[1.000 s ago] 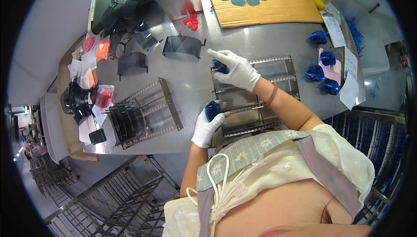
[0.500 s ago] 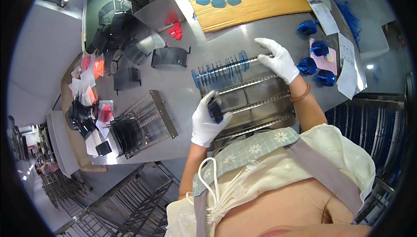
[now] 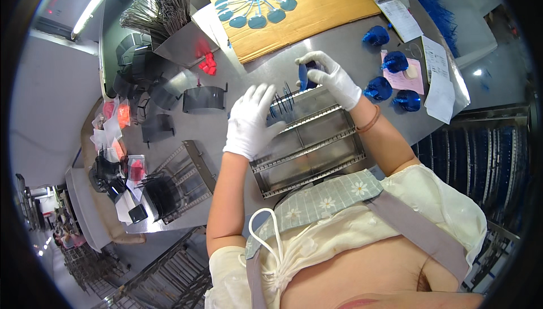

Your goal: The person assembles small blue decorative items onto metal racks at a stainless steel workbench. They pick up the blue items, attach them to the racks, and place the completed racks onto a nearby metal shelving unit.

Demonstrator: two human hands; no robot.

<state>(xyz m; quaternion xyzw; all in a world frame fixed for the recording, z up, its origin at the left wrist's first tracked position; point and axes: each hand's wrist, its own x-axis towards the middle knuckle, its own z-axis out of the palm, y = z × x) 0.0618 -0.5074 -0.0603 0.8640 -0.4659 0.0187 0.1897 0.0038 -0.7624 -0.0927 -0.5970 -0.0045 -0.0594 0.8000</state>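
Observation:
In front of me a metal rack (image 3: 303, 164) with slotted rails lies on the steel table. Several thin blue lenses (image 3: 285, 103) stand on edge in its farthest row. My left hand (image 3: 251, 121), in a white glove, is open beside the left end of that row, its fingers stretched out and partly hiding the lenses. My right hand (image 3: 334, 82), also gloved, pinches a dark blue lens (image 3: 304, 76) by its edge, just above the row's far side. Part of that lens is hidden by the fingers.
Beyond the rack, cardboard (image 3: 317, 3) carries a ring of blue-grey lenses (image 3: 258, 21). Blue wrapped pieces (image 3: 378, 88) and papers (image 3: 436, 71) lie right. On the left are a curved dark visor-like piece (image 3: 203, 99), another rack (image 3: 195, 159), a metal bin (image 3: 184, 46) of wires and red scraps (image 3: 208, 64).
My left hand has moved away from me to the row of lenses, and the dark block it held is gone from it. My right hand has shifted left and closed on a blue lens.

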